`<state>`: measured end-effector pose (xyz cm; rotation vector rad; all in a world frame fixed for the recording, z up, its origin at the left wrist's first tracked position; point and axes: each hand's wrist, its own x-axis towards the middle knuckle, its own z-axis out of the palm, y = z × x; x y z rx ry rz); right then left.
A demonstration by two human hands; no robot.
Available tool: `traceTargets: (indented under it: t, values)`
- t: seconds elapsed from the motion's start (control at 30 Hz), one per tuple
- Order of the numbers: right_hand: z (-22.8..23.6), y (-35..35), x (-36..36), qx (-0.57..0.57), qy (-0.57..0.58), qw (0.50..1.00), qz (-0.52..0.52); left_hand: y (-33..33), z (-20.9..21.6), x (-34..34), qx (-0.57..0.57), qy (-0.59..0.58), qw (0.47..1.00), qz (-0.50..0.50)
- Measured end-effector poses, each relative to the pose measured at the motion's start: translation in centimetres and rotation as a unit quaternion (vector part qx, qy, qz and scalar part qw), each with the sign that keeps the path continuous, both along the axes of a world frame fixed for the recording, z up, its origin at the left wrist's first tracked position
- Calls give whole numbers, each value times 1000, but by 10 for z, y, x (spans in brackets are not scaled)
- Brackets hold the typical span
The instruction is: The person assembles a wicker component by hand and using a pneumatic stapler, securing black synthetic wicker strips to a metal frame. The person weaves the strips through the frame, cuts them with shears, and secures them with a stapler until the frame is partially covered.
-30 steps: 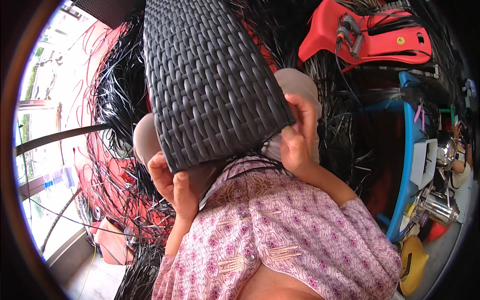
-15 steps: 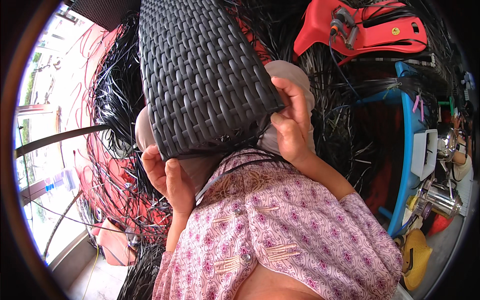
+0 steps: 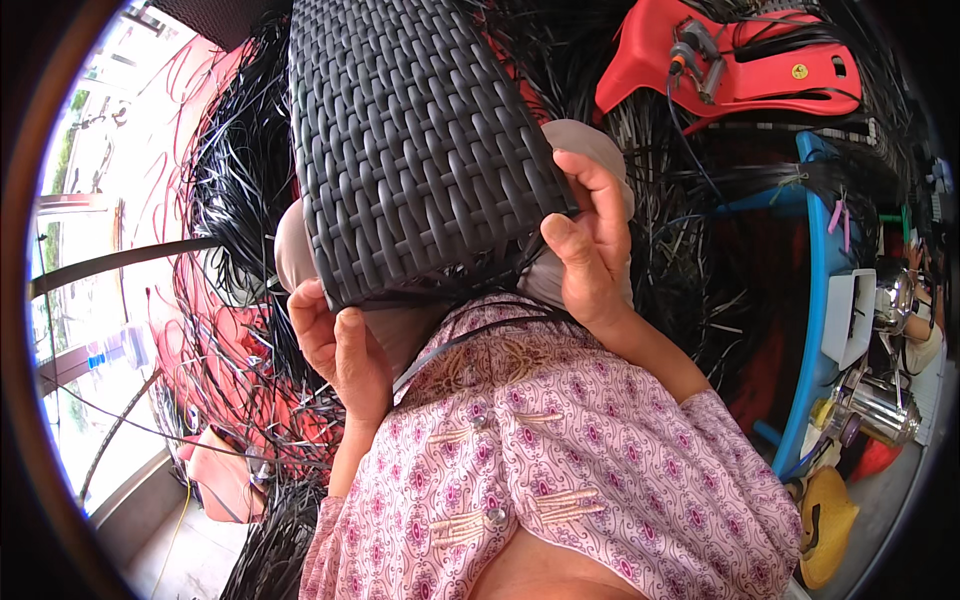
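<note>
My woven piece is charcoal to black, a tight over-and-under weave with a grey sheen along each raised strand. My blouse is pale pink, printed all over with magenta medallions and fine purplish scrolls; cream bands stripe its front, and brownish-gold embroidery curls near the hem. My trousers are plain beige. The loose strips on my left are glossy black, streaked across red. On my right I have a bright red plastic seat with a round yellow badge, a blue frame, a white basket and a straw-yellow hat banded black.
</note>
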<state>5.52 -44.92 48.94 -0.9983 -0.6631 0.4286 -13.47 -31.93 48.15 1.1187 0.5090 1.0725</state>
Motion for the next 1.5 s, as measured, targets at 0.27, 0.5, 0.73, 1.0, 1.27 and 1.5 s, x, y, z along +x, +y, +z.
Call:
traceTargets:
  t: [0.27, 0.5, 0.73, 1.0, 1.27, 1.5]
  values:
    - [-4, -1, 3, -4, -45, 999, 2, 0, 2, 0, -11, 5, 1000, 1]
    - [-4, -1, 2, 0, -35, 999, 11, 0, -1, -4, -7, -5, 1000, -11]
    - [-6, 3, -5, -17, -31, 999, -38, -3, 5, -1, -27, -3, 1000, -3]
    - [5, -2, -6, -142, -254, 936, -200, -2, 1, -3, -13, -5, 1000, -15]
    - [14, -5, -9, -163, -381, 875, -251, -3, 1, -3, -10, -10, 1000, -17]
    - [14, 1, -14, -177, -387, 869, -253, -3, 4, -1, -10, -12, 1000, -26]
